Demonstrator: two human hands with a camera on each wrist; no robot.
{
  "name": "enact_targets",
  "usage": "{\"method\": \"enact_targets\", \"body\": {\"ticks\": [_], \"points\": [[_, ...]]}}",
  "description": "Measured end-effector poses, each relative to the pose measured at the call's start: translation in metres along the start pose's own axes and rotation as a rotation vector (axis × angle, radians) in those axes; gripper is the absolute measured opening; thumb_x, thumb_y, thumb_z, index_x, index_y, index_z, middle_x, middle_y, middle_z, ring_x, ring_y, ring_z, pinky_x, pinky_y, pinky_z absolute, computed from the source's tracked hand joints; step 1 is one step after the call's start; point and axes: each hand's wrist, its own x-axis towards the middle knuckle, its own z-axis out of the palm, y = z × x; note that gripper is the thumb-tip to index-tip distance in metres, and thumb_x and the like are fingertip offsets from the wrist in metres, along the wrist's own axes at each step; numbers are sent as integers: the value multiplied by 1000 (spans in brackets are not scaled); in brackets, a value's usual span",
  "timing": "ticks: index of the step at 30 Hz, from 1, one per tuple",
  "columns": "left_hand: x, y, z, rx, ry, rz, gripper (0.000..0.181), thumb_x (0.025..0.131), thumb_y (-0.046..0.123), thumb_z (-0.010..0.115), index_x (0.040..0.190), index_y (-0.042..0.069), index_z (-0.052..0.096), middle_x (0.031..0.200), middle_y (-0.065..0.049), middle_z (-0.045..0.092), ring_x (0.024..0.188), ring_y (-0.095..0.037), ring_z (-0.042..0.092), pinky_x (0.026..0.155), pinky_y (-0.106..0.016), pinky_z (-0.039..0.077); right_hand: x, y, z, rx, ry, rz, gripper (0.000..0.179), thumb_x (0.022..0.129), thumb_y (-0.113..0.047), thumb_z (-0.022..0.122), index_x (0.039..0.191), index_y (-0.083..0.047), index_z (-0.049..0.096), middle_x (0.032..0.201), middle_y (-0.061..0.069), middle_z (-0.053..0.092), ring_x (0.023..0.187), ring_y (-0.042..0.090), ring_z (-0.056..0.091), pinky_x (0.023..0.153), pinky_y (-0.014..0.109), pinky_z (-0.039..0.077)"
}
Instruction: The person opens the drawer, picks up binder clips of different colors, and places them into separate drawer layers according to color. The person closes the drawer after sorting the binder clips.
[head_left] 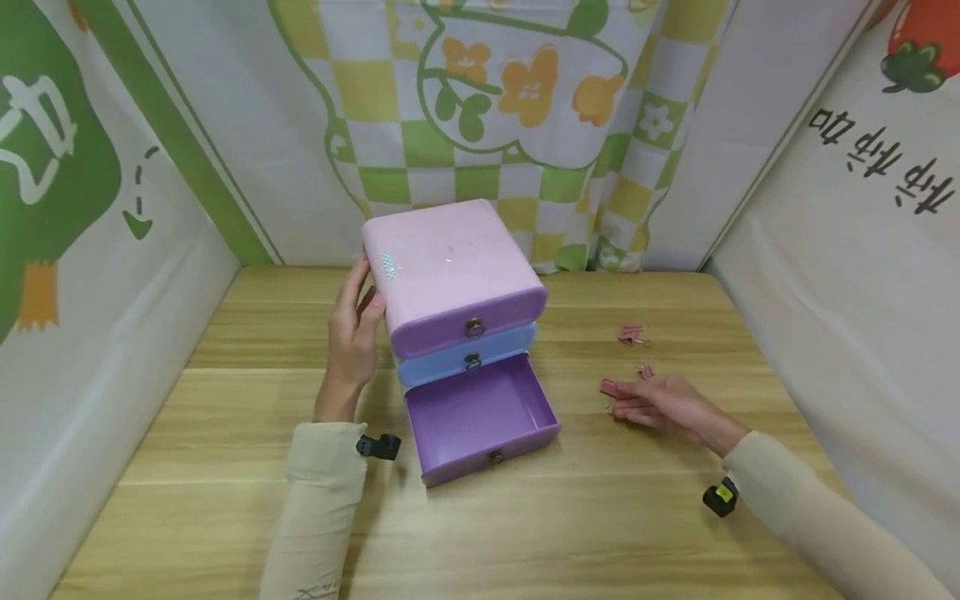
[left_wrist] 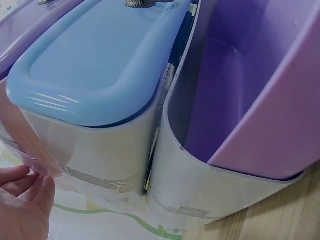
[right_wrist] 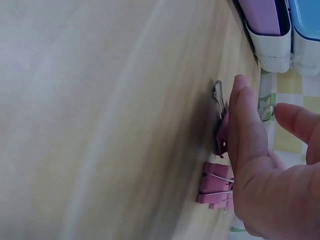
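Observation:
A small chest of drawers (head_left: 450, 250) with a pink top stands mid-table. Its upper purple drawer (head_left: 427, 335) and blue drawer (head_left: 495, 350) are closed, while the bottom purple drawer (head_left: 480, 417) is pulled out with nothing visible inside. My left hand (head_left: 352, 342) rests against the chest's left side, fingertips touching the casing (left_wrist: 35, 160). To the right, my right hand (head_left: 667, 404) pinches a pink binder clip (head_left: 610, 387) at its fingertips. Its wire handle (right_wrist: 267, 112) shows by the thumb; its body is largely hidden there. Two more pink binder clips lie near, one (head_left: 646, 372) beside the hand, another (head_left: 632, 335) farther back.
The chest stands on a wood-grain table (head_left: 270, 500). A checked, flowered curtain (head_left: 495, 175) hangs behind it, and printed cloth walls (head_left: 832, 275) border both sides. The bottom drawer juts toward me between my hands.

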Motion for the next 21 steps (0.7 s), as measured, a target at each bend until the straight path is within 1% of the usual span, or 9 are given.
{"method": "enact_targets", "body": {"ticks": [2,8,11,14,16,19,21], "points": [[-1,0,0,0,1,0,63,103,21,49,164,9,38,170,-8,39,159,-23,35,128,-62,34,2,-4,-1,5,-6,12,52,110,-20,56,148,14,47,133,11,73,106,16,79,98,27,62],[-1,-1,0,5,-6,-4,62,105,22,48,164,9,37,171,-7,37,160,-21,33,129,-61,34,12,-16,-1,-58,-5,31,49,109,-12,51,146,20,46,121,16,78,102,16,79,97,27,63],[-1,-1,-1,6,-3,-4,62,105,22,48,164,9,37,171,-7,38,159,-22,34,129,-60,34,19,-22,-1,-111,-18,33,48,109,-10,46,145,22,45,123,19,77,103,16,78,98,27,63],[-2,-2,0,2,3,6,62,104,21,48,164,7,38,170,-9,39,159,-23,35,128,-61,34,25,-27,1,-148,-20,33,48,109,-9,45,144,22,45,126,22,75,102,15,78,97,26,63],[-2,-2,0,-1,4,11,62,104,21,49,163,6,38,170,-11,39,158,-24,36,128,-62,34,29,-31,3,-189,-24,22,48,109,-10,45,145,22,46,124,23,75,100,13,78,95,24,63],[-2,-2,0,-3,6,16,62,104,20,49,163,5,39,169,-12,40,158,-25,36,127,-64,34,33,-38,5,-209,-41,8,48,109,-10,46,144,23,46,121,21,77,97,10,78,91,22,64],[-1,-1,1,-2,7,18,62,104,21,48,163,5,38,169,-12,40,158,-25,36,127,-64,34,35,-44,7,-221,-51,0,45,109,-8,46,141,23,49,116,19,78,93,10,79,87,20,64]]}}
